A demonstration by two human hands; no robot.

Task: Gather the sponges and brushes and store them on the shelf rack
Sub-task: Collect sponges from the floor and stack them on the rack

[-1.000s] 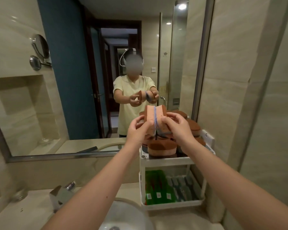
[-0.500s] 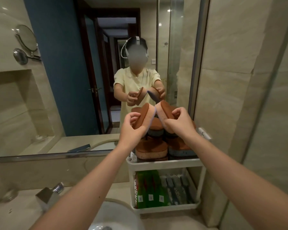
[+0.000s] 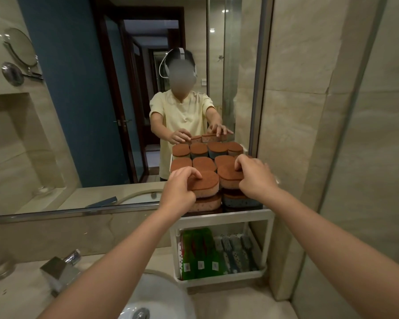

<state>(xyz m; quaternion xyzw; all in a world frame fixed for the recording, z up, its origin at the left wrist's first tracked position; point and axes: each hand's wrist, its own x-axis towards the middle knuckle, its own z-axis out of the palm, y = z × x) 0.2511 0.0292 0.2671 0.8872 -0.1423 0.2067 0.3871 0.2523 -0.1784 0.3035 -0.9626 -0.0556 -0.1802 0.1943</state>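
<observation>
Several brown-topped sponges are stacked on the top tier of the white shelf rack (image 3: 224,218), which stands against the mirror. My left hand (image 3: 182,189) grips one sponge (image 3: 209,184) lying flat on the stack's front left, fingers curled over its top. My right hand (image 3: 256,177) rests on a second sponge (image 3: 228,177) beside it, fingers spread across its top as the mirror shows. On the lower tier, green packaged sponges (image 3: 200,252) lie at the left and several brushes (image 3: 237,252) at the right.
A round white sink (image 3: 157,300) lies under my arms, with a chrome faucet (image 3: 60,270) to its left on the stone counter. The large mirror (image 3: 78,111) spans the back wall. A tiled wall (image 3: 332,157) closes the right side, close to the rack.
Earlier I held the two sponges upright, pressed together above the rack. They have come apart, tipped flat and now lie side by side on the stack, hands on top.
</observation>
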